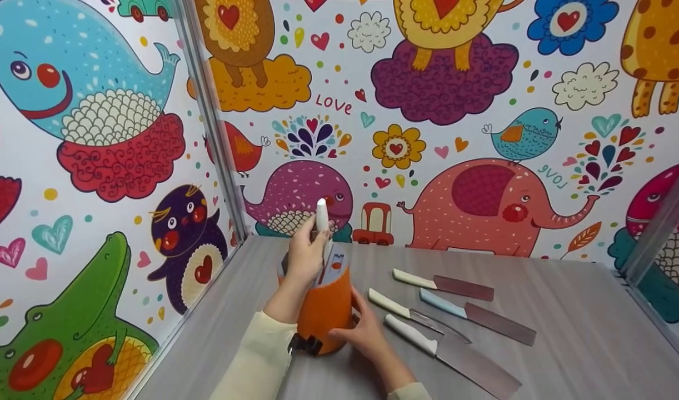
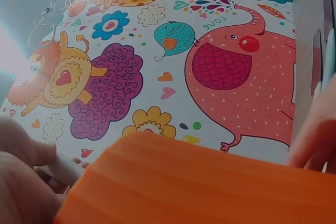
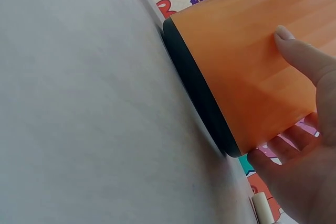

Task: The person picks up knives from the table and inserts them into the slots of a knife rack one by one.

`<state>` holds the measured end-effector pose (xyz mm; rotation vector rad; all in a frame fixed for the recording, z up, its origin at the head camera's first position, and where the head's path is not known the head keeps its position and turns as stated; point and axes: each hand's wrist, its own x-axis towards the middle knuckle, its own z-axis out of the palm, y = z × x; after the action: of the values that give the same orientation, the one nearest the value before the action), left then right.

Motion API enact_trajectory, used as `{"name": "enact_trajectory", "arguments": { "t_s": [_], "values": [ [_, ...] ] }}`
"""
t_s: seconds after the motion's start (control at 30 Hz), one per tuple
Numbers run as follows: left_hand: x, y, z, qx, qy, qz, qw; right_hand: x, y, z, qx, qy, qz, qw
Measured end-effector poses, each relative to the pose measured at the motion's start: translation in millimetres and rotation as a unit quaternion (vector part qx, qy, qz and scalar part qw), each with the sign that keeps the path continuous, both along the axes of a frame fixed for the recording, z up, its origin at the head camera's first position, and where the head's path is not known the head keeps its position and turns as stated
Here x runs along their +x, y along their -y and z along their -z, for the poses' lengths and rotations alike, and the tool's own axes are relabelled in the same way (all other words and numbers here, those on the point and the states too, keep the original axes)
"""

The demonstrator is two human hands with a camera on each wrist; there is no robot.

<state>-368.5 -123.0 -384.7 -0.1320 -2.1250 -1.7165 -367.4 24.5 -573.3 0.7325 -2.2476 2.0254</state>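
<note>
An orange knife block (image 1: 325,316) with a dark base stands upright on the table, its slotted grey top tilted towards me. My left hand (image 1: 306,253) grips the white handle of a knife (image 1: 322,210) over this top; the hand and block hide most of its blade. Around the block's right side my right hand (image 1: 370,330) is curled. In the right wrist view its thumb (image 3: 302,53) lies on the orange wall (image 3: 236,61), with the fingers along the other side.
Right of the block lie a white-handled cleaver (image 1: 475,364), a blue-handled cleaver (image 1: 498,324), a cream-handled cleaver (image 1: 464,287) and a narrower cream-handled knife (image 1: 389,303). Patterned wall panels (image 1: 456,144) enclose the grey table (image 1: 584,311) at the back and sides.
</note>
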Motion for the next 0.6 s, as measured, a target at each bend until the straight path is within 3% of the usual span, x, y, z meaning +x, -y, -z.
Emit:
{"name": "enact_trajectory", "arguments": {
  "t_s": [0.27, 0.6],
  "values": [
    [-4.9, -2.9, 6.1, -0.006, 0.041, -0.007, 0.9991, -3.6, -0.2, 3.4, 0.022, -0.012, 0.009, 1.0],
    [-10.2, -1.4, 8.5, 0.0, 0.043, 0.013, 0.999, -3.4, 0.4, 5.4, 0.014, -0.007, -0.002, 1.0]
  ]
}}
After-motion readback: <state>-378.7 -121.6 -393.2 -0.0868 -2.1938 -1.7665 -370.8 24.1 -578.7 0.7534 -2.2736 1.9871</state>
